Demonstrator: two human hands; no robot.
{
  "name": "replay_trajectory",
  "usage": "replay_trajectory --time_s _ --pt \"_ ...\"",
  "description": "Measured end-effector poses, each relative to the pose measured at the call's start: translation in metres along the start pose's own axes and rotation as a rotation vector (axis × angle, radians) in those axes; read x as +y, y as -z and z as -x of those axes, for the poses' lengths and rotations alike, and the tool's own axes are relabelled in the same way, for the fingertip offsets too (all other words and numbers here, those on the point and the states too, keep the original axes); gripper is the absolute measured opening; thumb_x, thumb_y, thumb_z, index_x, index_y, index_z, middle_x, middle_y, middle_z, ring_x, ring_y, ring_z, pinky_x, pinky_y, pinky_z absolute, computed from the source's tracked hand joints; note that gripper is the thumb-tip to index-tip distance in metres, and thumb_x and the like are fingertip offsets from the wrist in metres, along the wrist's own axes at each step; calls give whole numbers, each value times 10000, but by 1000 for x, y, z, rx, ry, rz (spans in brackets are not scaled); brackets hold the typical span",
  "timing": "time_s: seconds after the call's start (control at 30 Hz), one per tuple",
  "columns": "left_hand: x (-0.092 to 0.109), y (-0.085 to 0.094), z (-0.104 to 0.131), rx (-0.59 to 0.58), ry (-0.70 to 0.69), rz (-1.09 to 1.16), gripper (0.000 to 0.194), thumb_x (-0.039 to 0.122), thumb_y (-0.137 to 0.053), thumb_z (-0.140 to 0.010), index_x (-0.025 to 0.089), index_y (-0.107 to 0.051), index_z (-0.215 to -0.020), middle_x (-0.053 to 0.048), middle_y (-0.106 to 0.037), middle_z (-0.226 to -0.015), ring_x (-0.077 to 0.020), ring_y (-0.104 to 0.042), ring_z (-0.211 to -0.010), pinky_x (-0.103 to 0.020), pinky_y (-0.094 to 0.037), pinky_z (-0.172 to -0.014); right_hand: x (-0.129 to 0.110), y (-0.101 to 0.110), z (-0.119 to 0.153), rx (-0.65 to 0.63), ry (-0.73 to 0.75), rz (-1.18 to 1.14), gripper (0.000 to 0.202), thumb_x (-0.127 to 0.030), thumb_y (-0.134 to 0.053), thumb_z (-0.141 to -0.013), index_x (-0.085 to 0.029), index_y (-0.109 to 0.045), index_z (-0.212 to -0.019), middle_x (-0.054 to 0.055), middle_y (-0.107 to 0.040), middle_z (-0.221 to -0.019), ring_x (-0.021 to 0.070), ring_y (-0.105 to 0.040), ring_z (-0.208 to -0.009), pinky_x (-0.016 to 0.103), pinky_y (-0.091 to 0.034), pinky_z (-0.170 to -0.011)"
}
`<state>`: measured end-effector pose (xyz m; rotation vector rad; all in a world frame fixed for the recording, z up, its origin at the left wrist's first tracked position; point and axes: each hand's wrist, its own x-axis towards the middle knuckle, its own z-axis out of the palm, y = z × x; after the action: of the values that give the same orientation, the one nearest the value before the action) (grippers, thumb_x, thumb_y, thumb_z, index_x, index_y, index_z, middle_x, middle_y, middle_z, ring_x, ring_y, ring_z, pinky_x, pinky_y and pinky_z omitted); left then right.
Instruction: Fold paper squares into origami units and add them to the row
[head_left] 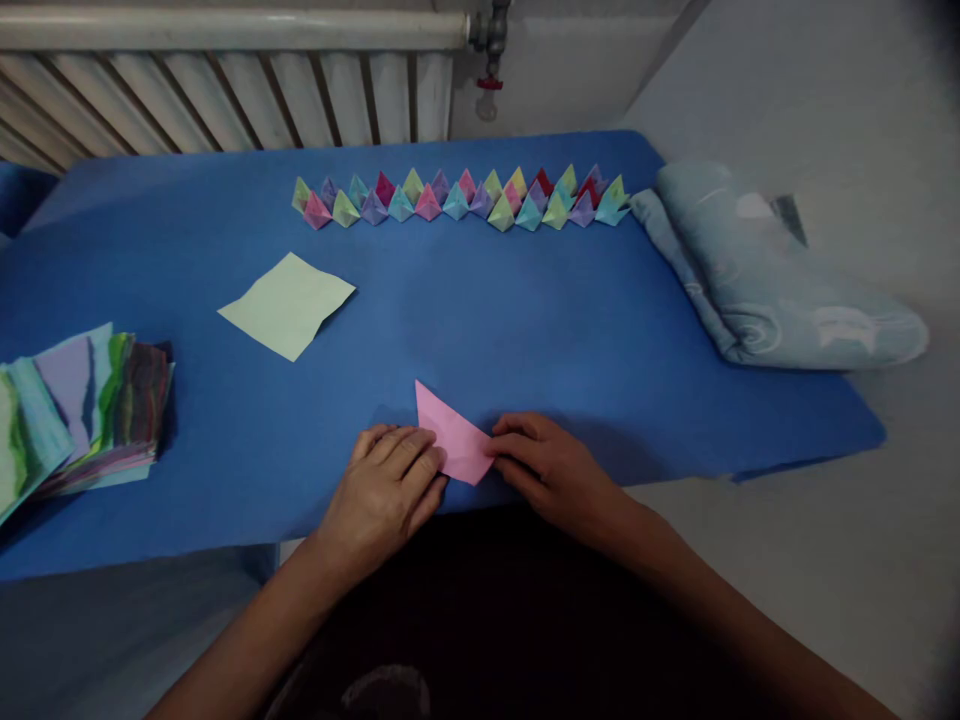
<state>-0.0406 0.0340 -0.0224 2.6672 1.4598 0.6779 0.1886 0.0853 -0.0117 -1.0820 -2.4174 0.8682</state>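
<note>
A pink sheet of origami paper (459, 440), folded into a pointed shape, is at the near edge of the blue-covered table (480, 310). My left hand (390, 480) lies over its left side, fingers together and closed on the edge, covering part of it. At the right corner, my right hand (551, 465) pinches the paper between thumb and fingers. A pale green square sheet (289, 305) lies flat farther off to the left, apart from both hands.
Two rows of folded paper pieces (427, 203) in several colours stand along the back. A stack of coloured paper (97, 410) sits at the left. On the right is a folded grey-blue blanket (780, 280). A white radiator (225, 95) runs behind the table.
</note>
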Motion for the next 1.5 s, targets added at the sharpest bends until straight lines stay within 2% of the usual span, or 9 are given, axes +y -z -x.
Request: replay_trajectory --time_s 0.17,0.33,0.73,0.87,1.03,1.2,1.33,1.43,1.5 --pt "3 -4 0 32 52 3 163 171 -541 -910 164 -665 -1015 -106 -703 -1088 -246 -639 -979 -437 -443 -892 3 -1 1 46 4 98 206 -200 -504 -915 -208 -704 -965 99 -641 -1126 231 -588 -1041 418 -494 -888" --pt "4 -6 -3 47 130 54 132 169 -539 -914 162 -658 -970 -94 -708 -1057 -241 -632 -962 -428 -448 -865 3 -2 -2 75 -21 83 172 -215 -519 -911 -206 -691 -907 98 -645 -1145 238 -578 -1060 457 -461 -922" --pt "3 -13 -4 110 281 114 123 226 -558 -903 190 -648 -828 -73 -696 -1003 -236 -615 -949 -427 -433 -863 -1 -2 -13 106 -157 55 127 -217 -575 -869 -194 -619 -751 91 -657 -1092 228 -590 -1028 410 -448 -891" --pt "1 -14 0 98 283 106 88 220 -559 -903 185 -635 -877 -81 -686 -1016 -233 -602 -945 -412 -435 -844 -2 0 -14 78 -158 105 44 -201 -584 -858 -205 -620 -884 77 -669 -999 234 -583 -965 395 -454 -848" --pt "1 -14 0 47 211 68 253 124 -493 -914 228 -651 -1083 -93 -654 -1125 -242 -575 -990 -417 -434 -833 -10 4 -22 -23 -138 164 241 -162 -519 -879 -165 -613 -1100 116 -666 -1045 248 -578 -955 406 -448 -857" --pt "5 -14 -2 34 200 53 244 115 -472 -921 201 -659 -1051 -103 -668 -1097 -252 -581 -982 -422 -448 -807 -20 1 -41 -136 -136 201 321 -149 -515 -845 -132 -592 -1157 139 -657 -1060 263 -581 -971 393 -441 -846" --pt "4 -16 4 105 231 44 224 132 -496 -919 190 -608 -1104 -115 -652 -1113 -243 -595 -986 -406 -474 -810 -23 6 -52 -216 -220 149 247 -137 -534 -805 -150 -618 -1037 88 -673 -918 207 -593 -811 311 -410 -701" --pt "2 -19 8 155 284 51 236 175 -520 -921 184 -576 -1150 -119 -642 -1109 -243 -605 -997 -403 -489 -827 -24 10 -55 -240 -241 72 71 -137 -573 -772 -184 -604 -814 17 -622 -758 133 -517 -650 261 -329 -584" --pt "2 -21 9 165 323 74 262 195 -527 -919 184 -563 -1179 -117 -638 -1123 -251 -601 -1029 -417 -491 -858 -23 10 -54 -234 -223 44 104 -120 -586 -758 -182 -555 -680 -4 -569 -703 110 -466 -613 251 -299 -568"
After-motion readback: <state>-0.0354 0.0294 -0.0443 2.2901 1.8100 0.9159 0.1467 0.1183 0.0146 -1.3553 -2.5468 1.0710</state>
